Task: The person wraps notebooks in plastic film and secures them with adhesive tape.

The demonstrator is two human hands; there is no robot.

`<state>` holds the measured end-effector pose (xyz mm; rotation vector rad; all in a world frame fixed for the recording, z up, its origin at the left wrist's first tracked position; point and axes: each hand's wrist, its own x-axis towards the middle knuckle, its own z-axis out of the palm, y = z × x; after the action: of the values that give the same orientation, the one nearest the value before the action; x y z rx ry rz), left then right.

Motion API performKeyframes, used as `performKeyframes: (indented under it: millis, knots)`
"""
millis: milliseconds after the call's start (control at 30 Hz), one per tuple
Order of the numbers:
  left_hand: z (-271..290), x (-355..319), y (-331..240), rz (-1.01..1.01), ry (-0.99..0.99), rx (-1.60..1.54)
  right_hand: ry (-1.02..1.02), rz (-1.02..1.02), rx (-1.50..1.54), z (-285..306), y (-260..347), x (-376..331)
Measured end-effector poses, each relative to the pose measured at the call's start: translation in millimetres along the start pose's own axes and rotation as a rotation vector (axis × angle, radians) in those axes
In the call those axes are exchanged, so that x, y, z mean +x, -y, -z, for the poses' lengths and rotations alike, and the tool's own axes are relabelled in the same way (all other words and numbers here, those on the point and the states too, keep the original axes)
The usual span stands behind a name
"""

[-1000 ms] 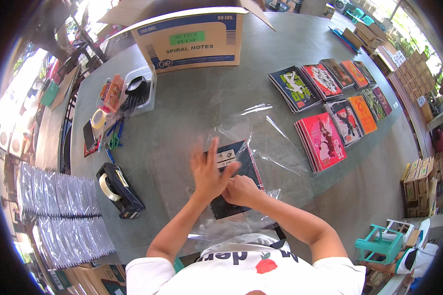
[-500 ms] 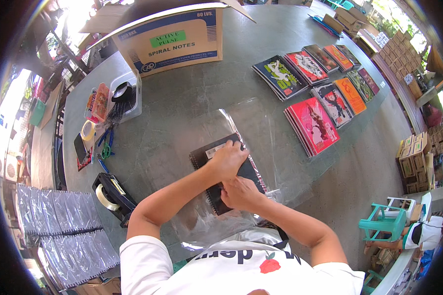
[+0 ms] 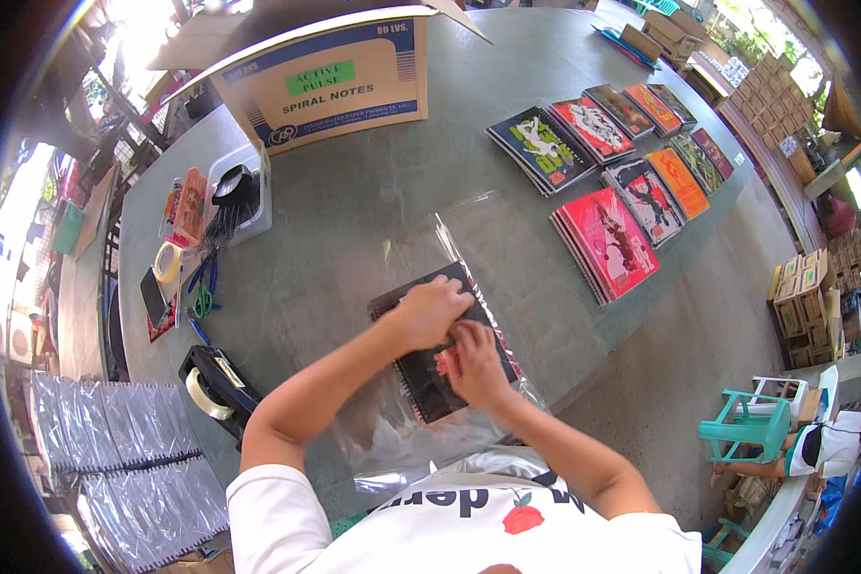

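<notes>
A stack of black spiral notebooks (image 3: 429,387) lies slanted on a wide clear plastic sheet (image 3: 364,402) in front of me. My left hand (image 3: 432,310) is on the upper part of the stack, fingers bent and closed on the plastic's folded edge. Just below it, my right hand (image 3: 480,371) rests over the right part of the stack, fingers apart beside a small red print on the cover. The two hands almost touch. Plastic glints along the stack's right side, and the fingertips are partly hidden.
At the back left stands an open carton (image 3: 325,91). Colourful spiral notebooks (image 3: 605,244) sit in stacks at the right. A tape dispenser (image 3: 215,392), scissors (image 3: 204,301), masking tape (image 3: 167,261) and plastic bin (image 3: 253,210) line the left. Wrapped notebooks (image 3: 120,430) fill the lower left.
My right hand has moved up toward the left hand and its fingers have spread, uncovering a small red print. The left hand stays on the stack, shifted slightly.
</notes>
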<state>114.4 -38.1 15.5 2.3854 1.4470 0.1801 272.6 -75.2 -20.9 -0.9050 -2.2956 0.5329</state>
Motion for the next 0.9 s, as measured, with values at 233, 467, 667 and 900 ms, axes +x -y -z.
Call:
performKeyframes:
  millis: [233,467,667,900]
  knots:
    - [-17,45,146,0.095,-0.668,-0.005,0.235,0.067,-0.166,3,17,0]
    - [-5,16,128,0.312,-0.054,-0.656,0.323,0.042,-0.21,5,12,-1]
    - [3,-165,124,0.725,0.162,-0.365,0.326,0.094,-0.258,-1,11,0]
    - [-27,-170,-17,1.146,-0.89,-1.698,0.548,0.191,-0.276,17,4,40]
